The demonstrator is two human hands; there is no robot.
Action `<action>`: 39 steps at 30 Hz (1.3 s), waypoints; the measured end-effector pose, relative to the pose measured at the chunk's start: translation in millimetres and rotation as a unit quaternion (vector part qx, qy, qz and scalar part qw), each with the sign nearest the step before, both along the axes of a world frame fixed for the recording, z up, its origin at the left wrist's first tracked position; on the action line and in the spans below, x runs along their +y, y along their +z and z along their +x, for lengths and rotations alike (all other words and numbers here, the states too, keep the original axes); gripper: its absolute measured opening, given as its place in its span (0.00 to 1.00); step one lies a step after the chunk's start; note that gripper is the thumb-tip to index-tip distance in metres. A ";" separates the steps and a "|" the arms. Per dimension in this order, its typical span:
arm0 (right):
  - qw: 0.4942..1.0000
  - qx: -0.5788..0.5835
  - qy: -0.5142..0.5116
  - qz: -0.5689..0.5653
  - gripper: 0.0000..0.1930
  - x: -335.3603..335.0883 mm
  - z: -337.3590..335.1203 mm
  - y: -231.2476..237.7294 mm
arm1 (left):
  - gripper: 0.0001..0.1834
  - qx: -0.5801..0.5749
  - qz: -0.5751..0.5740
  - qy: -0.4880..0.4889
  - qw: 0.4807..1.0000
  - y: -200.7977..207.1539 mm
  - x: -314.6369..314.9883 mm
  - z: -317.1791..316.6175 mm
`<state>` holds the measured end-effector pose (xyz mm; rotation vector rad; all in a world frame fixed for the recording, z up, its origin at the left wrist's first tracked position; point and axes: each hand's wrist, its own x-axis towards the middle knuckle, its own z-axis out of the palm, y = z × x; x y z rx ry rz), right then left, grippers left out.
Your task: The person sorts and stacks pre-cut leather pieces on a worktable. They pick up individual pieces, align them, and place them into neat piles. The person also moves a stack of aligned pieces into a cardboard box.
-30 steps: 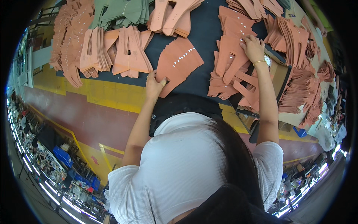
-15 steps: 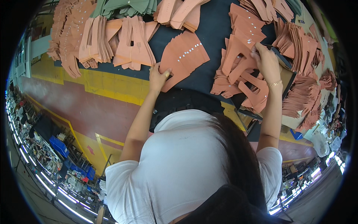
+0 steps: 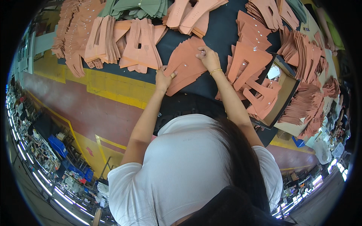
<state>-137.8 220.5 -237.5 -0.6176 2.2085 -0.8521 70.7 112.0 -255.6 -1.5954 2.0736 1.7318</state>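
Head view: small white labels dot the salmon-coloured panels, and faint dark print marks a slotted panel bundle [image 3: 138,49], too small to read. The dark-covered table [image 3: 228,30] carries more salmon stacks and a green panel stack [image 3: 139,7]; an open box [image 3: 286,83] sits at the right, slotted panels lying over its near-left side. Below runs a maroon floor [image 3: 109,98] banded with yellow. The fanned salmon panels [image 3: 184,77] lie at the table's near edge, between both hands. The left hand [image 3: 164,78] pinches their lower left corner, thumb on top. The right hand [image 3: 208,58] has its fingers curled closely at their upper right edge; whether they grip anything cannot be told.
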 end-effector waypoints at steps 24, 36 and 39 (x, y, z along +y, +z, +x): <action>0.984 0.145 0.035 -0.097 0.06 36.5 6.9 95.2 | 0.17 0.025 -0.037 -0.024 0.999 -1.6 2.2 6.2; 0.936 0.221 0.017 -0.274 0.11 16.3 -82.7 242.0 | 0.15 -0.049 -0.032 -0.052 0.997 14.1 1.1 -11.3; 0.865 0.004 -0.118 -0.487 0.09 -23.8 -96.9 224.5 | 0.16 -0.044 -0.018 -0.044 0.998 14.2 0.7 -11.2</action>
